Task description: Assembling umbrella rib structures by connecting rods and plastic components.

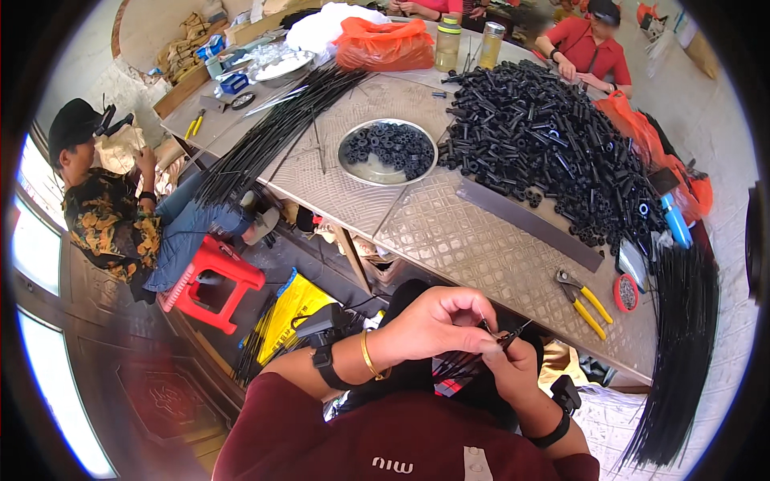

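My two hands meet just beyond the table's near edge, above my lap. My left hand is closed, thumb and forefinger brought together by a small dark piece that is too small to make out. My right hand is wrapped round a few thin black rods; their dark tips come out between the two hands, and their other ends run down under my left hand. On the table nearby lie pliers with yellow handles and a small red dish of tiny grey pieces.
A heap of black tubular parts covers the table's right side, behind a flat dark strip. A metal plate holds black rings. Long black rods hang off the right edge. A seated person is at left beside a red stool.
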Demonstrator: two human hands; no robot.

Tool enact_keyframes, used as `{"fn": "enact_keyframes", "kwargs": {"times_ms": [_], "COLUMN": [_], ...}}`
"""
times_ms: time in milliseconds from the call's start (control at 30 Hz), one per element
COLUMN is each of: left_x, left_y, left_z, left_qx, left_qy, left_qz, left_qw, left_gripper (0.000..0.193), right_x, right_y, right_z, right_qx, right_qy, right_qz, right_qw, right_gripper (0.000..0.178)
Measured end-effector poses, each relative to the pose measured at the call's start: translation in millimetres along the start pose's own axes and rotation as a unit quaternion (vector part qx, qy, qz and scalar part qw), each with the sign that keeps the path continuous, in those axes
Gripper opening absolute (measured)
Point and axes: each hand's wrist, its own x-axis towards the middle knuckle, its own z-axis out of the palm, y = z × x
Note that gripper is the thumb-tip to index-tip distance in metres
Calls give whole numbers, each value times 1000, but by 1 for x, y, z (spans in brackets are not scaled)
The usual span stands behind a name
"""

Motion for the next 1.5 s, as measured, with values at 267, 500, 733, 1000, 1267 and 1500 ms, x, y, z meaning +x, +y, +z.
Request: {"fn": "enact_keyframes", "kwargs": {"times_ms": [267, 500, 733, 1000, 1267, 1500], "left_x": [73, 101, 96, 76, 70, 69], "left_y": [67, 58, 57, 69, 23, 9], "left_z": [-181, -222, -206, -156, -43, -7], "left_qx": [569, 802, 783, 608, 124, -57], "left_qy": [398, 286, 302, 314, 88, 44], "left_qz": [74, 37, 151, 184, -123, -188], "left_qw": [715, 523, 523, 705, 981, 979], "left_gripper": [14, 16, 11, 21, 28, 32], "right_x": [9, 8, 6, 4, 4, 1], "right_y": [-2, -2, -1, -11, -9, -13], "right_z": [-5, -9, -10, -1, -8, -24], "right_qx": [64, 39, 64, 32, 41, 47], "right_qy": [-40, -31, -15, -28, -10, 20], "right_qz": [16, 32, 26, 47, 58, 38], "right_qw": [997, 998, 998, 998, 997, 998], "right_gripper": [23, 20, 18, 19, 21, 20]}}
